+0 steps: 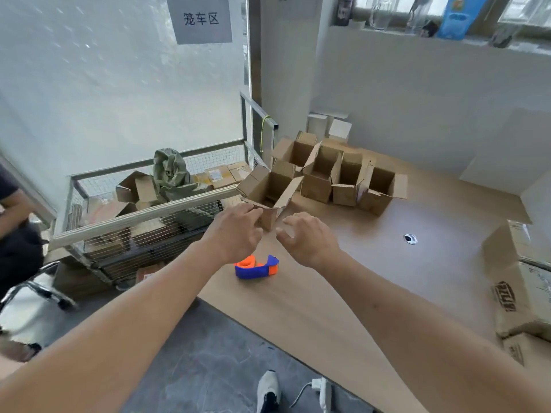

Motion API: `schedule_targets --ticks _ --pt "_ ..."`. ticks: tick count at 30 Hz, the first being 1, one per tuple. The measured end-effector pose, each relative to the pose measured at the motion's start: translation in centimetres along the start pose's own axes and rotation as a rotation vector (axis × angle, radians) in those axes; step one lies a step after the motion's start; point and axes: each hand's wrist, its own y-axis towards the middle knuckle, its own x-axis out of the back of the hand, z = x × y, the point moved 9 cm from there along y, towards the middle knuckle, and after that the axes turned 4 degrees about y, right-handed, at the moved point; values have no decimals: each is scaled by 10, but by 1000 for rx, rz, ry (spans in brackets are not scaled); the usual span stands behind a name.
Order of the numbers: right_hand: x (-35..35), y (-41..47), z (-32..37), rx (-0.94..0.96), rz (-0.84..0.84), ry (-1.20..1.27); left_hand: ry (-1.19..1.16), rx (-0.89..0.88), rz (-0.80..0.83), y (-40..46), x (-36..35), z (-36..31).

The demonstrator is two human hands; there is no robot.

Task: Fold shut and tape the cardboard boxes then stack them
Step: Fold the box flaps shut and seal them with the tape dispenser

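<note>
**Both hands reach the open box**

Left hand (238, 231) touches the near flap of the open box (269, 195) at the counter (417, 293) edge, fingers loosely curled. Right hand (307, 236) hovers just beside, fingers spread, empty (tape dispenser (257, 267) lies below).

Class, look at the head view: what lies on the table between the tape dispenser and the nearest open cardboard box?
Only bare table surface; above it hover the left hand and right hand, between tape dispenser and open box.
</note>
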Motion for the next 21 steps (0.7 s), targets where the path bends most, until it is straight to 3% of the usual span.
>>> schedule_targets --ticks 13,21 --pt "-99 195 -17 -110 107 95 -50 26 185 148 -92 121" --pt "-160 266 -23 -220 156 29 -107 -108 261 232 -139 167"
